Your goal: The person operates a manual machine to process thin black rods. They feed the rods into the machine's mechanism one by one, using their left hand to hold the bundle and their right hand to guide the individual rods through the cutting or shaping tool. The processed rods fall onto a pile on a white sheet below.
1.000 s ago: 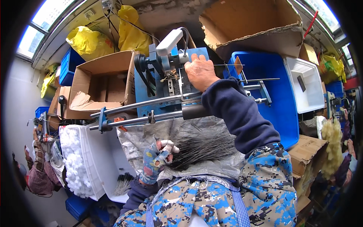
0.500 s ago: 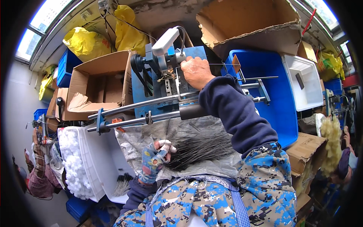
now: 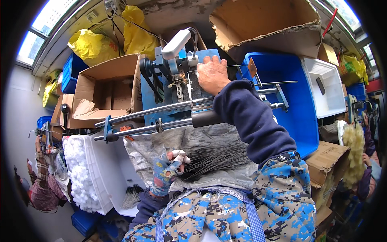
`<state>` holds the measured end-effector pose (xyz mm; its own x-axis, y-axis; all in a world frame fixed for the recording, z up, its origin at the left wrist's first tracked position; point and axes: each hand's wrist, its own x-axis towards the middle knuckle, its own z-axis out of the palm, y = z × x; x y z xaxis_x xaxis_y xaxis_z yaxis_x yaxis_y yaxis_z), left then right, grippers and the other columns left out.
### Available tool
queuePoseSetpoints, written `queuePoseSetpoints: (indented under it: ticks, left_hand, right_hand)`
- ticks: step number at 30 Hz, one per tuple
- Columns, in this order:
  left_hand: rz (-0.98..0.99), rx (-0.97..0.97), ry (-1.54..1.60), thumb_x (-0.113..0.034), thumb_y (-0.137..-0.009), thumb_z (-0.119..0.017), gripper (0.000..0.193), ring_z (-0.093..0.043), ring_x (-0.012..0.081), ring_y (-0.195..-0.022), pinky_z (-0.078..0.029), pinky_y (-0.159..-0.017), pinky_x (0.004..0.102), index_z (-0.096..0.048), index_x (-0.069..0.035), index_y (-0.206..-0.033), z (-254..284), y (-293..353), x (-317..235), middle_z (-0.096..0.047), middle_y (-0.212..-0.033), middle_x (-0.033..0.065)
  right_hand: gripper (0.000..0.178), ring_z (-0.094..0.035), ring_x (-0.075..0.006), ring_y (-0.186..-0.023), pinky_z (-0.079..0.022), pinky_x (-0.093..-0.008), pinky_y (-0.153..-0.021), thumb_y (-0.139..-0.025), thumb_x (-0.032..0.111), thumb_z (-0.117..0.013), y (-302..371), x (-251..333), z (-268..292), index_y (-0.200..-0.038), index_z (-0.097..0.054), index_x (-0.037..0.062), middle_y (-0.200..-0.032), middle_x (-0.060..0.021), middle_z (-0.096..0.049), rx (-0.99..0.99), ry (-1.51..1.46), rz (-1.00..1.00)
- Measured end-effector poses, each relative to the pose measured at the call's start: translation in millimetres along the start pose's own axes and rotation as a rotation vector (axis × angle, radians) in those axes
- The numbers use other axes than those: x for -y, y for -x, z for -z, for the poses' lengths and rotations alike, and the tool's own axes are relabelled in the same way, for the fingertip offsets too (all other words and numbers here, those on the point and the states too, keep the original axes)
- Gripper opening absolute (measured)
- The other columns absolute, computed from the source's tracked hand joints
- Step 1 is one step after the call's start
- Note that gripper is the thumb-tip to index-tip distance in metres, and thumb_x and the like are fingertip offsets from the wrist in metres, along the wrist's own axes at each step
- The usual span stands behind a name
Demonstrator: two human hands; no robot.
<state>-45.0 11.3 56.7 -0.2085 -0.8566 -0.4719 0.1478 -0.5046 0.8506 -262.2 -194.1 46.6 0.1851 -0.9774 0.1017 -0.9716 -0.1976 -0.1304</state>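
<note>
My right hand (image 3: pixel 213 76) lies palm down over the right side of a blue bench machine (image 3: pixel 151 117), its fingers bent over the far side. A thin metal rod (image 3: pixel 238 65) runs out from beside these fingers to the right; what they grip is hidden. My left hand (image 3: pixel 174 161), in a patterned covering with white wrappings on the fingertips, is curled closed at the left end of a heap of thin dark wires (image 3: pixel 215 159). Whatever its fingers hold is too fine to make out. The wires lie on a grey-white sheet (image 3: pixel 141 147) over my lap.
Two steel rails (image 3: pixel 173 128) cross in front of the machine. A cardboard box (image 3: pixel 90 80) and a bin of white tufts (image 3: pixel 78 173) stand left. A blue bin (image 3: pixel 300 133), a white tray (image 3: pixel 336 103) and a large carton (image 3: pixel 274 44) stand right. Other people work at both sides.
My right hand has shifted slightly right along the machine, its fingers reaching further forward. My left hand stays almost in place. At the far right, a co-worker's hand has moved to the yellowish bundle.
</note>
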Motion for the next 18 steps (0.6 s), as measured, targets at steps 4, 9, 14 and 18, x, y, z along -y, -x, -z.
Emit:
queuePoseSetpoints:
  ticks: [4,9,14,18]
  left_hand:
    - [-0.050,-0.030,-0.021,-0.002,-0.087,-0.052,0.015,-0.052,0.0082,-0.054,-0.039,-0.046,0.0175,-0.058,0.002,-0.100,16,4,5,-0.064,-0.082,0.0131]
    - [0.024,0.019,0.046,-0.003,-0.087,-0.052,0.016,-0.053,0.0089,-0.053,-0.039,-0.046,0.0182,-0.058,0.003,-0.101,3,-1,8,-0.064,-0.081,0.0131]
    - [0.001,0.021,-0.016,-0.003,-0.087,-0.053,0.015,-0.052,0.0083,-0.053,-0.038,-0.046,0.0180,-0.059,0.002,-0.100,-9,6,2,-0.064,-0.079,0.0123]
    - [0.014,-0.029,-0.017,-0.002,-0.086,-0.054,0.015,-0.052,0.0081,-0.054,-0.038,-0.046,0.0177,-0.059,0.002,-0.100,4,10,6,-0.064,-0.079,0.0125]
  right_hand:
    - [0.058,-0.037,-0.0330,-0.112,-0.032,-0.0506,-0.088,-0.074,0.028,-0.062,38,-13,14,-0.117,-0.046,-0.0056,-0.126,-0.0182,-0.035,-0.079,-0.043,0.074]
    - [0.055,-0.041,-0.0304,-0.105,-0.040,-0.0426,-0.078,-0.073,0.032,-0.067,52,-6,19,-0.111,-0.051,-0.0032,-0.117,-0.0166,-0.036,-0.017,-0.083,0.010]
    - [0.059,-0.046,-0.0295,-0.099,-0.045,-0.0403,-0.073,-0.076,0.034,-0.064,48,7,8,-0.118,-0.045,-0.0034,-0.108,-0.0152,-0.039,-0.028,-0.149,-0.019]
    - [0.061,-0.052,-0.0288,-0.088,-0.049,-0.0365,-0.070,-0.077,0.034,-0.063,40,36,2,-0.115,-0.043,-0.0092,-0.101,-0.0181,-0.046,-0.087,-0.210,0.036]
